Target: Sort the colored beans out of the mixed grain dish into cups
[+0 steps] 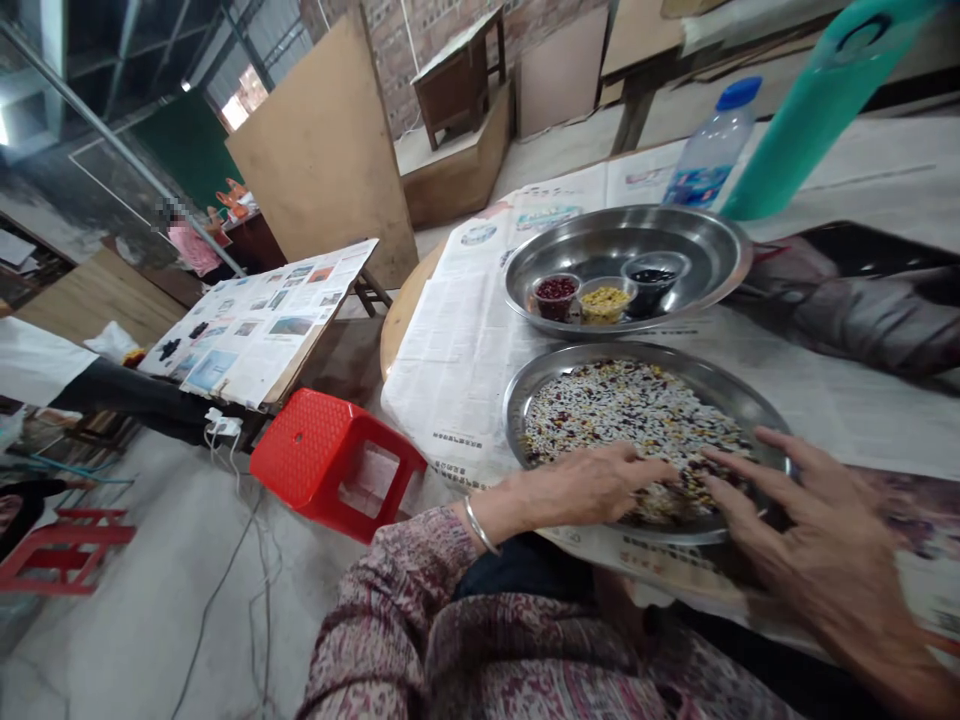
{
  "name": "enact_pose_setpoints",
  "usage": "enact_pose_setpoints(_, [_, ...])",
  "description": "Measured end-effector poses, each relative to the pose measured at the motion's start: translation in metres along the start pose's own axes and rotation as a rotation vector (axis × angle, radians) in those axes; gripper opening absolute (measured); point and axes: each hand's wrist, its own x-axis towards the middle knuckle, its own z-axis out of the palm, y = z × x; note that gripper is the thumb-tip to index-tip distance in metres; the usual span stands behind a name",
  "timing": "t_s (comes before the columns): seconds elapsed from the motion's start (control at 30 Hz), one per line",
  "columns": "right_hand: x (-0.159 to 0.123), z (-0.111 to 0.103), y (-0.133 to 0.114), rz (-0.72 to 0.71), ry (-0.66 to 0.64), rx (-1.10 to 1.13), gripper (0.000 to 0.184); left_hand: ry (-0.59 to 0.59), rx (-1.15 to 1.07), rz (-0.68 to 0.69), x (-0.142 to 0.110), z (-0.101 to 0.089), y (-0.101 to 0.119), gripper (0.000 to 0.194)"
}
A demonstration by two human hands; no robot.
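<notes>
A round steel tray [517,400] holds a spread layer of mixed white, dark red, black and yellow grains [615,405]. My left hand [585,485], with a silver bangle at the wrist, reaches over the near rim. Its fingers are bent together at the grains, and whatever is between their tips is hidden. Over the right side of the same tray is my right hand [817,520], fingers spread and tips at the grains. Behind, a second steel tray [705,235] carries a cup of dark red grains [556,297], a cup of yellow grains [604,300] and a cup of black grains [654,280].
Newspaper [457,345] covers the round table. At its back stand a water bottle [709,150] and a tilted green bottle [817,115]; a folded umbrella [877,310] lies right. A red stool [322,455] and cables are on the left floor. Other people are farther left.
</notes>
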Motion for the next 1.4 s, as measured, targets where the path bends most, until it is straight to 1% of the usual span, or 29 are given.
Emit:
enact_pose_setpoints(0.07, [-0.002,0.002,0.000,0.033,-0.030,0.044,0.034,-0.006,-0.001,0.052,0.015,0.005,0.002,0.040])
enact_pose_setpoints(0.13, [-0.002,0.002,-0.001,0.059,-0.049,0.059,0.034,0.014,0.024,0.092,0.030,0.006,-0.001,0.036])
enact_pose_setpoints(0.2, [-0.003,0.002,-0.002,0.082,-0.064,0.069,0.035,0.054,0.061,0.075,0.041,0.002,-0.007,0.035])
enact_pose_setpoints(0.27, [-0.004,0.004,-0.003,0.099,-0.052,0.083,0.035,0.104,0.097,-0.036,0.044,-0.006,-0.016,0.038])
enact_pose_setpoints(0.33, [-0.004,0.007,-0.004,0.104,0.011,0.115,0.035,0.148,0.125,-0.162,0.042,-0.015,-0.025,0.038])
enact_pose_setpoints(0.37, [-0.004,0.009,-0.005,0.100,0.069,0.137,0.034,0.173,0.141,-0.230,0.039,-0.019,-0.029,0.035])
enact_pose_setpoints(0.4, [-0.004,0.011,-0.004,0.100,0.099,0.155,0.033,0.205,0.157,-0.269,0.035,-0.023,-0.033,0.031])
enact_pose_setpoints(0.47, [-0.003,0.014,-0.004,0.111,0.110,0.176,0.033,0.299,0.204,-0.356,0.030,-0.027,-0.038,0.024])
enact_pose_setpoints(0.5, [-0.002,0.015,-0.003,0.119,0.104,0.184,0.033,0.316,0.217,-0.384,0.028,-0.028,-0.039,0.027])
enact_pose_setpoints(0.53, [-0.002,0.016,-0.003,0.125,0.100,0.189,0.033,0.321,0.221,-0.415,0.027,-0.028,-0.039,0.036])
enact_pose_setpoints(0.6, [-0.001,0.016,-0.003,0.133,0.106,0.200,0.033,0.304,0.207,-0.434,0.029,-0.025,-0.037,0.059])
enact_pose_setpoints(0.63, [-0.001,0.016,-0.003,0.135,0.111,0.204,0.033,0.289,0.189,-0.421,0.031,-0.022,-0.034,0.066])
enact_pose_setpoints(0.67, [0.000,0.017,-0.003,0.136,0.116,0.208,0.033,0.273,0.165,-0.390,0.034,-0.020,-0.031,0.067])
enact_pose_setpoints(0.7, [0.000,0.017,-0.003,0.137,0.120,0.211,0.034,0.255,0.135,-0.347,0.037,-0.018,-0.029,0.062])
enact_pose_setpoints(0.8, [0.000,0.018,-0.003,0.137,0.123,0.219,0.035,0.179,0.029,-0.185,0.040,-0.012,-0.021,0.031])
enact_pose_setpoints(0.83, [0.000,0.018,-0.002,0.137,0.124,0.223,0.035,0.145,0.002,-0.138,0.038,-0.012,-0.018,0.025])
enact_pose_setpoints(0.93, [0.000,0.018,-0.002,0.148,0.127,0.236,0.035,0.054,-0.047,-0.016,0.025,-0.013,-0.011,0.024])
enact_pose_setpoints(1.0, [0.000,0.018,-0.002,0.162,0.130,0.246,0.037,0.012,-0.063,0.092,0.016,-0.016,-0.006,0.021])
enact_pose_setpoints(1.07, [0.000,0.018,-0.001,0.175,0.136,0.258,0.038,0.004,-0.024,0.211,0.012,-0.017,-0.001,0.023])
enact_pose_setpoints(1.13, [0.000,0.019,-0.001,0.180,0.141,0.267,0.039,0.028,0.073,0.282,0.017,-0.017,0.002,0.028])
enact_pose_setpoints(1.23, [0.000,0.019,0.000,0.180,0.149,0.280,0.041,0.062,0.207,0.300,0.039,-0.012,0.002,0.029])
enact_pose_setpoints(1.33, [0.000,0.019,-0.002,0.182,0.155,0.289,0.041,0.081,0.289,0.263,0.064,-0.008,-0.001,0.025])
enact_pose_setpoints(1.4, [0.001,0.019,-0.003,0.182,0.163,0.291,0.040,0.082,0.329,0.230,0.074,-0.009,-0.006,0.025])
